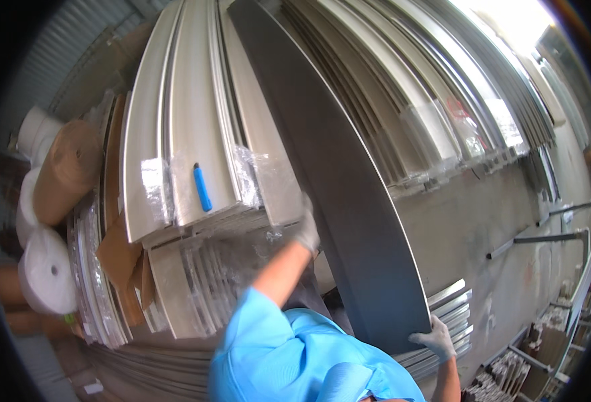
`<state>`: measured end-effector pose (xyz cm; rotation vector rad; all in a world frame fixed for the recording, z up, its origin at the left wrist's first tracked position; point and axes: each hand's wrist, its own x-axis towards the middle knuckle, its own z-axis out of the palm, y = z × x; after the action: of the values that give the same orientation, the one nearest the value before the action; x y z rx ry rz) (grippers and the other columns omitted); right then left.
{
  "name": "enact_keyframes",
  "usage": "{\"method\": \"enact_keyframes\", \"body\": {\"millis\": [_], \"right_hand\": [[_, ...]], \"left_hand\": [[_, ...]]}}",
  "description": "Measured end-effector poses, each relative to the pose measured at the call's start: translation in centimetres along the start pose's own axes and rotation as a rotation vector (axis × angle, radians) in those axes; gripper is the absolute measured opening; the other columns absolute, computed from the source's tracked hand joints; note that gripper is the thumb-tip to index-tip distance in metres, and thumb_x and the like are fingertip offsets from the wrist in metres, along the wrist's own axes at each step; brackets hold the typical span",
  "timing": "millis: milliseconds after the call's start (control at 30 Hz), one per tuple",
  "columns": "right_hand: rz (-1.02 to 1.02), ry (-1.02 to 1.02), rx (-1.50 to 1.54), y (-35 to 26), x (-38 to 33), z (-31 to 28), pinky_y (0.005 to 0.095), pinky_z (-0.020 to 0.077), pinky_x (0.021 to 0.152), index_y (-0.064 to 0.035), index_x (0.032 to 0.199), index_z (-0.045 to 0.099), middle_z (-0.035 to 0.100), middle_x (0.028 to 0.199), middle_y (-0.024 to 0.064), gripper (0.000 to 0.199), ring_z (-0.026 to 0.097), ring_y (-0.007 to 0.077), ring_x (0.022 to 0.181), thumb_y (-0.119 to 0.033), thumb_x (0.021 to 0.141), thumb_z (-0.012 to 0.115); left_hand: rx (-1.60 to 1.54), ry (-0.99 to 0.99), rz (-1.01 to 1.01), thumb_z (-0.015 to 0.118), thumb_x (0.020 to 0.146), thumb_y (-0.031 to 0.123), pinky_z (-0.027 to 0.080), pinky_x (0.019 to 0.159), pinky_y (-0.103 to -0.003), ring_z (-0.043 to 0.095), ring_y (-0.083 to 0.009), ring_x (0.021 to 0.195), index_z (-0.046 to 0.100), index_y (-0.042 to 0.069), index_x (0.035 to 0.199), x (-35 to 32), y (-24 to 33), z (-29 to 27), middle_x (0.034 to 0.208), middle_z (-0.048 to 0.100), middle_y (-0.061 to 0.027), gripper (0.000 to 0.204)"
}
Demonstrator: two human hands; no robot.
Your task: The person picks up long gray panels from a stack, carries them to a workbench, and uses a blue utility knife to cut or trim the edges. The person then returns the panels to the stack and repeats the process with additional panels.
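Observation:
A long dark grey panel [349, 221] with a pale edge slants from the top of the view down to my body. My right hand [436, 339], in a pale glove, is closed on the panel's near right corner. Along its left edge is my gloved left hand [307, 226], slightly blurred and gripping that edge, its fingertips partly hidden. Beneath and to the left of the panel lie long pale profiles [198, 127] with clear wrap on their ends. A blue marker-like object with a dark tip [202, 189] rests on one of these profiles.
More stacked profiles [402, 100] lie to the right of the panel, their ends wrapped. Rolls of brown material [67, 171] and white foam [47, 271] stand at the left. Metal rack arms [543, 238] jut in at the right. Short silvery profiles [453, 311] lie near my right hand.

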<state>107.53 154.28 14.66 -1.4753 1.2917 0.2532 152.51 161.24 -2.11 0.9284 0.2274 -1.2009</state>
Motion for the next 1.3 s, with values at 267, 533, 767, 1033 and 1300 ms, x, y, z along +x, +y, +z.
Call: {"method": "enact_keyframes", "body": {"millis": [267, 533, 767, 1033, 1300], "right_hand": [[0.149, 0.05, -0.034, 3.3, -13.0, -2.3, 0.0297, 0.0535, 0.081, 0.0023, 0.103, 0.068, 0.072, 0.092, 0.0056, 0.06, 0.065, 0.0119, 0.087, -0.024, 0.056, 0.096], [-0.23, -0.075, -0.009, -10.8, 2.9, 2.0, 0.0318, 0.0521, 0.064, 0.0038, 0.096, 0.063, 0.067, 0.08, 0.0099, 0.061, 0.063, 0.0134, 0.074, -0.037, 0.061, 0.093], [-0.032, -0.101, -0.039, -12.5, 1.5, 3.5, 0.0261, 0.0542, 0.074, 0.0011, 0.111, 0.066, 0.071, 0.097, 0.0032, 0.057, 0.063, 0.0096, 0.085, -0.014, 0.064, 0.095], [0.082, 0.176, -0.463, -4.3, -9.1, 5.1, 0.0471, 0.0514, 0.067, -0.002, 0.078, 0.054, 0.061, 0.069, 0.0176, 0.056, 0.065, 0.0412, 0.069, -0.039, 0.056, 0.09], [0.21, 0.561, -0.594, 0.7, -16.5, 9.3, 0.0485, 0.0484, 0.071, -0.0062, 0.08, 0.055, 0.058, 0.08, 0.0172, 0.05, 0.059, 0.0414, 0.077, -0.034, 0.055, 0.087]], "left_hand": [[0.23, 0.328, 0.122, 0.023, 0.093, 0.082, 0.044, 0.111, -0.042, 0.054, -0.0314, 0.131, 0.042, -0.003, 0.148, 6.4, 7.9, 1.3, 0.143, 0.055, -0.0183, 0.102], [0.278, 0.306, 0.108, 0.018, 0.1, 0.073, 0.038, 0.114, -0.035, 0.052, -0.0292, 0.132, 0.04, 0.0, 0.15, -5.5, -7.0, -1.8, 0.147, 0.053, -0.0144, 0.091], [-0.398, -0.141, -0.35, 0.021, 0.096, 0.078, 0.032, 0.118, -0.038, 0.042, -0.0298, 0.14, 0.038, 0.009, 0.153, -6.7, -1.8, -0.3, 0.154, 0.044, -0.0141, 0.092], [-0.005, -0.102, 0.055, 0.023, 0.087, 0.089, 0.033, 0.117, -0.049, 0.04, -0.0357, 0.14, 0.039, 0.009, 0.154, 9.5, 11.0, -0.3, 0.154, 0.042, -0.0163, 0.106], [-0.037, -0.02, -0.071, 0.036, 0.088, 0.084, 0.029, 0.12, -0.044, 0.038, -0.0312, 0.141, 0.037, 0.012, 0.155, 2.1, 3.3, -2.4, 0.155, 0.042, -0.01, 0.098]]}}
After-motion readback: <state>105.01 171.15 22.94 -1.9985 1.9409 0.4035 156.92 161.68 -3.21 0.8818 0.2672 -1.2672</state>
